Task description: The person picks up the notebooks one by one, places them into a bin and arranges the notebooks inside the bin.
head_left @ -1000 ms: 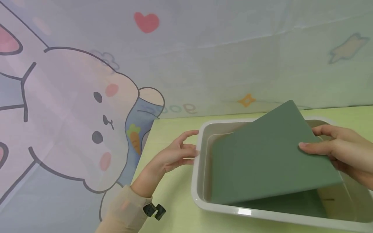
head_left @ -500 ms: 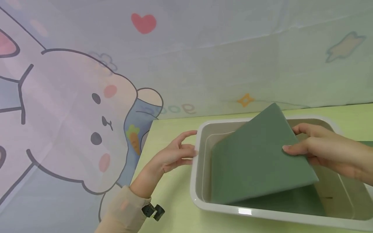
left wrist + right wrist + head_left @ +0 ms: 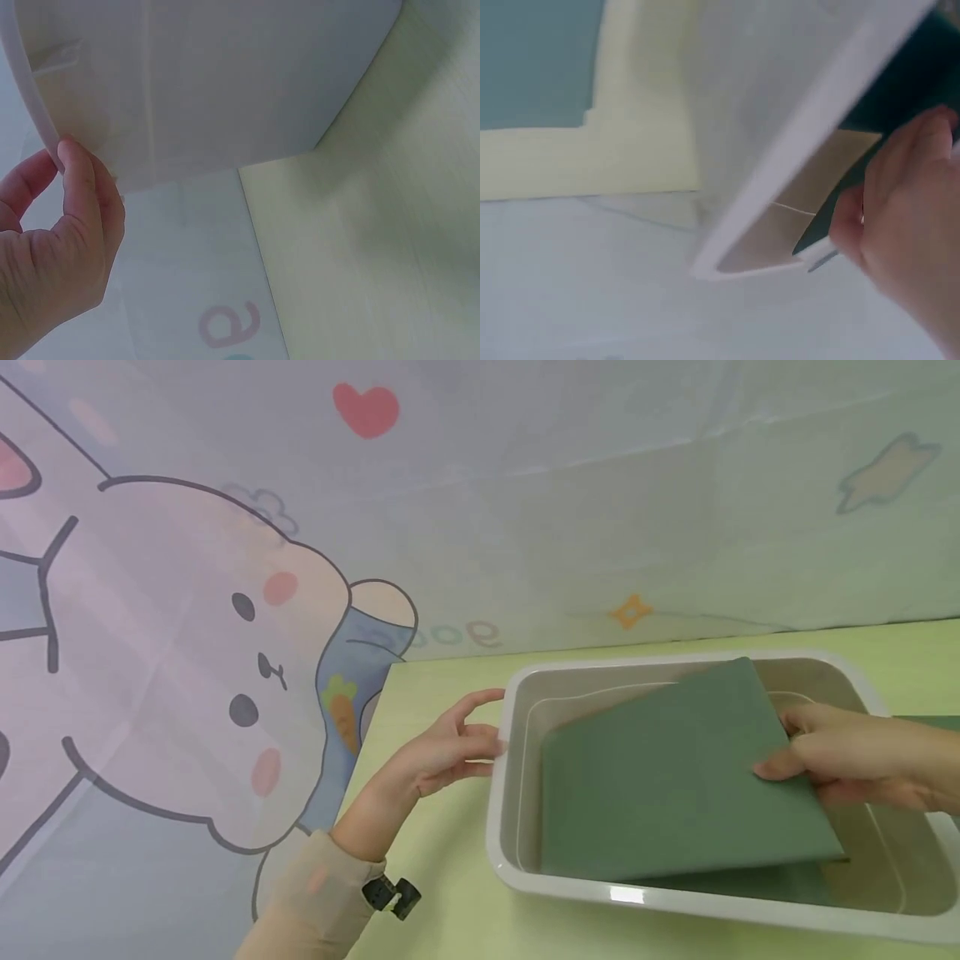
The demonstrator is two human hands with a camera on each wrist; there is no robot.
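Head view — one green slab (image 3: 667, 785), one tray (image 3: 525, 877), two hands.

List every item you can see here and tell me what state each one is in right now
Green board: tilted, left edge down in the tray, right edge raised.
White tray: upright on the table, holds shallow water.
Right hand: grips the board's right edge.
Left hand: fingers touching the tray's left rim.
Table: yellow-green, bearing the tray.
Rabbit-print cloth: hanging behind the table.

Green slab (image 3: 667, 785) tilted in white tub (image 3: 502, 827).
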